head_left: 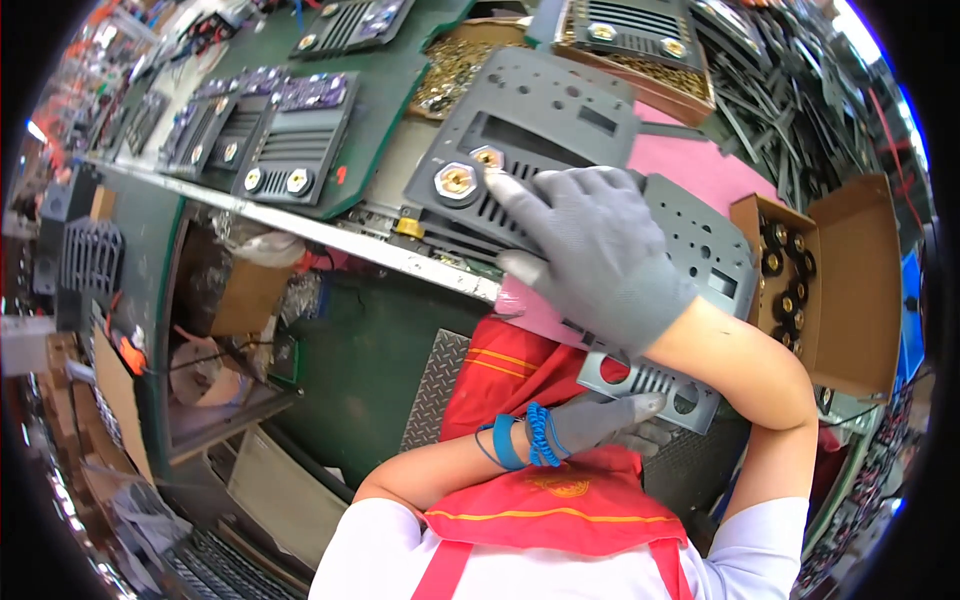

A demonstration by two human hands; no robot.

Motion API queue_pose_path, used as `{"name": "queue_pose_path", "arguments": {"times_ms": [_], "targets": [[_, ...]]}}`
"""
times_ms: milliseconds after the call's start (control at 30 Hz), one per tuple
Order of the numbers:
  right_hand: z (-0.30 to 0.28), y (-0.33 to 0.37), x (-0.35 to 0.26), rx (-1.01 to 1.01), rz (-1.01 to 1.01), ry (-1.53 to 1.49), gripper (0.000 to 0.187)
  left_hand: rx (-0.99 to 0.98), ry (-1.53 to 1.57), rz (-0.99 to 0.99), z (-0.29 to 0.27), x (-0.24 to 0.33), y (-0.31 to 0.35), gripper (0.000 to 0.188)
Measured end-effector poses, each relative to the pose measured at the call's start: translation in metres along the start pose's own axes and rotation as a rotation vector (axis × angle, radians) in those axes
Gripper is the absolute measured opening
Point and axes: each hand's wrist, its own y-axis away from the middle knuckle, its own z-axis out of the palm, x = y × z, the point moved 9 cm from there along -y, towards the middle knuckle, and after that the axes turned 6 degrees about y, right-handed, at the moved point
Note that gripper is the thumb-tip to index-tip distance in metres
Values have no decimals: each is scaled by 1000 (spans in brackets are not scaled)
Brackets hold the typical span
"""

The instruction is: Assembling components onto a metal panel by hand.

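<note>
My right hand [598,240], in a grey glove, reaches over a dark grey panel [565,92] with slots and round holes. Its thumb and index finger are spread, and the index fingertip touches a hexagonal brass fitting [487,158]. A second brass fitting [457,183], larger in view, is seated beside it. Lower down, my left hand [610,422], gloved too, grips the near edge of another grey panel [687,397] with two large round holes and slots. My right wrist hides part of that panel. A further perforated panel [700,225] lies under my right forearm's side.
Finished-looking panels with brass fittings [300,145] lie on the green bench at left. Loose brass parts fill a box [445,70] behind. An open carton [850,290] at right holds black rings with brass centres. Dark strips [790,110] are heaped at the far right.
</note>
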Motion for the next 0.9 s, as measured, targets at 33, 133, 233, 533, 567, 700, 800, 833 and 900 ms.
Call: {"name": "queue_pose_path", "arguments": {"times_ms": [33,133,233,533,567,700,800,833,900], "targets": [[3,0,-1,-14,-28,2,55,18,2,9,-2,1,0,44],[-8,3,-3,4,-129,-24,51,45,-34,53,-1,6,3,53],[-2,1,2,-99,-112,-88,50,49,-99,49,-4,9,3,58],[-43,24,33,65,-54,-176,51,41,114,156,-9,24,6,35],[-60,35,52,98,21,-142,48,31,125,170,-9,27,7,36],[-83,154,183,382,580,-111,30,16,57,107,-2,31,-1,43],[-47,224,218,181,702,-3,32,-5,10,87,-5,35,-5,48],[-37,231,213,116,669,-51,35,-7,12,73,0,34,-2,48],[-18,226,196,-8,605,-126,43,3,104,62,4,34,10,46]]}}
